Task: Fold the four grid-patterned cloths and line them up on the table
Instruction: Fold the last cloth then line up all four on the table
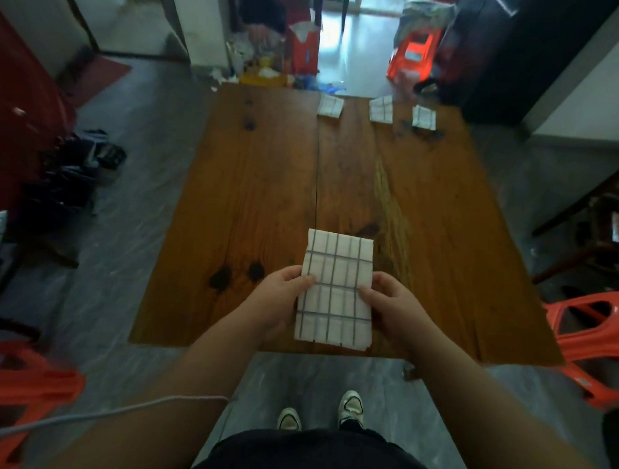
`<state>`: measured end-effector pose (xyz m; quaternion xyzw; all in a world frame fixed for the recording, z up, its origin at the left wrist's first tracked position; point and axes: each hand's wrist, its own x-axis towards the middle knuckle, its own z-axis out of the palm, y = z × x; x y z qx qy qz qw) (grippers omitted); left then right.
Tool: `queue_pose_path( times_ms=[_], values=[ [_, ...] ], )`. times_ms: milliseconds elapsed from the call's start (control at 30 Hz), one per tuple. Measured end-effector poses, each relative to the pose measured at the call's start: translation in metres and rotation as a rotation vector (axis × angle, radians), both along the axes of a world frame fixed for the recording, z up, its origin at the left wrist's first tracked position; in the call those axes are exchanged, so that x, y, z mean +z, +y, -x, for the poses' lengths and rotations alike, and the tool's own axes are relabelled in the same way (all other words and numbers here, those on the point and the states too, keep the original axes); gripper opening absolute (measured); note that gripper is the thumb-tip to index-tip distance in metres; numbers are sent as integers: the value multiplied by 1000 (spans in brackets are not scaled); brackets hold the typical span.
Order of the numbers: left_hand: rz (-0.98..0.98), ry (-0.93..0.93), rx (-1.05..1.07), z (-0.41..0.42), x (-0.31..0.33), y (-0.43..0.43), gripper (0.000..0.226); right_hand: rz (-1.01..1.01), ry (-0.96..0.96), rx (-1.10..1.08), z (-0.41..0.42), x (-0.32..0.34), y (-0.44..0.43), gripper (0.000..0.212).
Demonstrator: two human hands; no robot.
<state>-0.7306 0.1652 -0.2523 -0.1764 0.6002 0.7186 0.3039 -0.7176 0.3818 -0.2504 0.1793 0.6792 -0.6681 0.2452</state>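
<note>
A white cloth with a dark grid [336, 288], folded into a long rectangle, lies at the near edge of the wooden table [267, 197]. My left hand [280, 297] pinches its left edge at mid-length, thumb on top. On the opposite edge my right hand [391, 307] grips the same way. Three small folded grid cloths sit in a row at the far edge: one [330, 105], a second [381, 109] and a third [424, 117].
Orange plastic stools stand at the right [594, 339] and at the lower left [21, 395]. A wooden chair [599, 225] is right of the table. Dark bags [73, 174] lie on the floor at the left. Clutter and a red bag [303, 53] sit beyond the far edge.
</note>
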Motion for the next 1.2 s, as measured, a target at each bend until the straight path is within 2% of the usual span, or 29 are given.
queue_pose_path(
  times_ms=[167, 333, 500, 600, 733, 933, 1067, 1200],
  values=[
    [68, 109, -173, -4, 21, -19, 22, -76, 109, 24, -12, 26, 3, 19],
    [108, 314, -291, -8, 38, -29, 21, -11, 249, 10, -29, 42, 7, 20],
    [214, 426, -271, -6, 41, -31, 24, -96, 298, -23, -34, 38, 18, 31],
    [299, 396, -342, -5, 35, -26, 25, -134, 274, 10, -37, 34, 20, 31],
    [341, 429, -294, -9, 28, -14, 11, -204, 280, 29, -38, 30, 23, 41],
    [472, 522, -306, -11, 24, 4, 12, -519, 446, 81, -37, 28, 18, 16],
    [441, 526, -373, -8, 26, 20, 13, -597, 414, 263, -27, 23, 6, 11],
    [454, 529, -402, -5, 27, 40, 12, -604, 370, 284, -25, 18, 4, 7]
  ],
)
